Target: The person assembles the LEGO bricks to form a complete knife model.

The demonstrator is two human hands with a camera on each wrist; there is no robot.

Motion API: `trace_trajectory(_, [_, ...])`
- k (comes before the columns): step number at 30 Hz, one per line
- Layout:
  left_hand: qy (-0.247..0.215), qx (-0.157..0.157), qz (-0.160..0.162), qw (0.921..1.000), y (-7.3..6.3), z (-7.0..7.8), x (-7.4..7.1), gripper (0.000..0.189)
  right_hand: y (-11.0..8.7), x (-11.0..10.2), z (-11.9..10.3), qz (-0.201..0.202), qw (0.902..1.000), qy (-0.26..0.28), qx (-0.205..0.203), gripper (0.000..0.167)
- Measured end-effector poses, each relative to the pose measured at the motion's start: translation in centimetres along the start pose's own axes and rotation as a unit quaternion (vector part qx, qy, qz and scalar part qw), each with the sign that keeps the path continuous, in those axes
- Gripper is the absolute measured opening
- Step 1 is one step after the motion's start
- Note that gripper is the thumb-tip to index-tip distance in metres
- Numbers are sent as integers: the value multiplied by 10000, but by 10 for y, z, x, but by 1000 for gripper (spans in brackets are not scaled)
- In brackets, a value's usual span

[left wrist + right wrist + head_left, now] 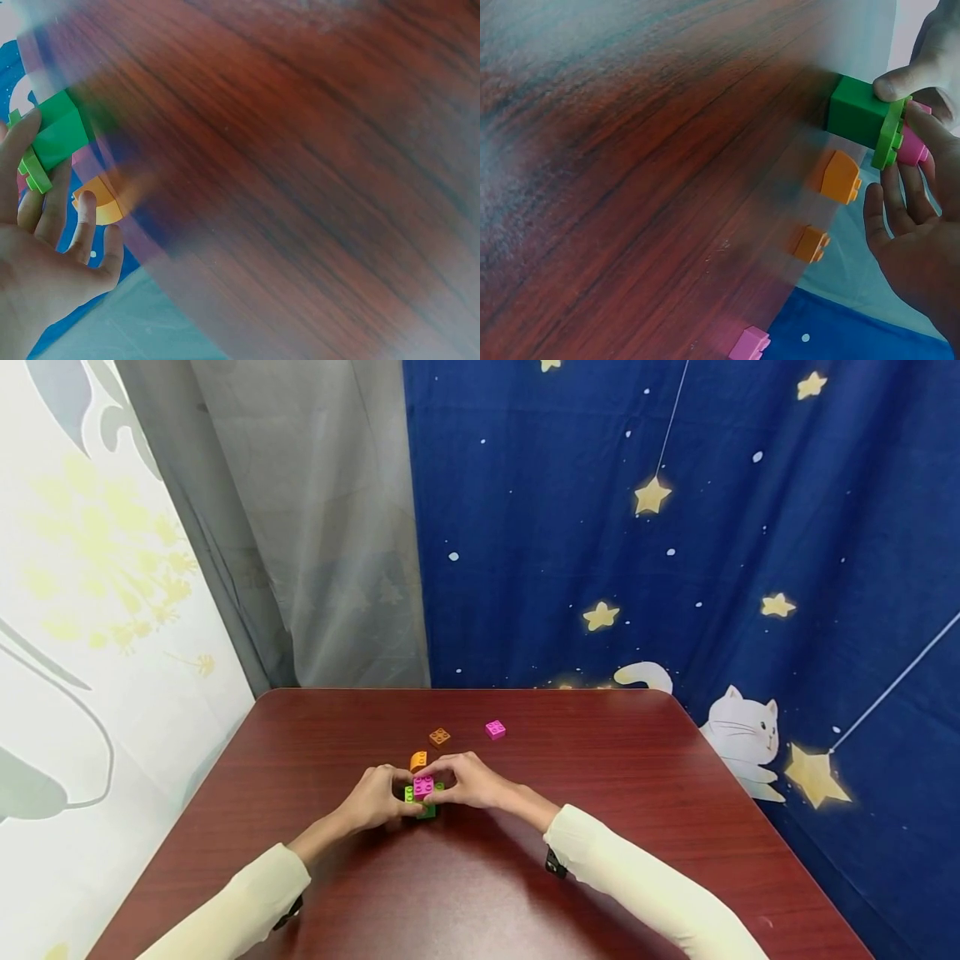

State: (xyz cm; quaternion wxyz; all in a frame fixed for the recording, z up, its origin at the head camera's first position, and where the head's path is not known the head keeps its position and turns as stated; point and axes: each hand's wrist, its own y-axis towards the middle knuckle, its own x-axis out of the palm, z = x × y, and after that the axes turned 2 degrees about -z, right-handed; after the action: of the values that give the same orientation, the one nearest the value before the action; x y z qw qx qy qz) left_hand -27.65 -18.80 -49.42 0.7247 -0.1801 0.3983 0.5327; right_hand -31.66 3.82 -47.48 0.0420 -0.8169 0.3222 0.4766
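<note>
The right hand [467, 781] is pinching the pink brick [423, 787] directly atop the green stack [853, 112], which the left hand [375, 797] is gripping from the opposite side.

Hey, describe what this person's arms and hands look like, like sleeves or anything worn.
The left sleeve and right sleeve are plain, pale cream. A small black item shows beneath each cuff. The left hand and right hand wear no gloves.
</note>
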Motion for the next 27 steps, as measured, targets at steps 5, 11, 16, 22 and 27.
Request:
trace_trajectory(5, [-10, -7, -50, 10000, 1, 1, 0, 35, -1, 0, 1, 55, 10000, -25, 28, 38])
trace_trajectory(11, [74, 12, -31, 10000, 1, 2, -1, 37, 0, 1, 3, 74, 9999, -135, -65, 37])
trace_trajectory(16, [142, 1, 14, 9999, 1, 0, 0, 39, 2, 3, 7, 55, 10000, -72, -32, 37])
trace_trajectory(22, [164, -115, 83, 9998, 0, 0, 2, 41, 2, 4, 6, 31, 10000, -18, 83, 39])
trace_trajectory(27, [89, -69, 43, 9999, 0, 1, 1, 39, 1, 3, 5, 111, 9998, -141, 36, 40])
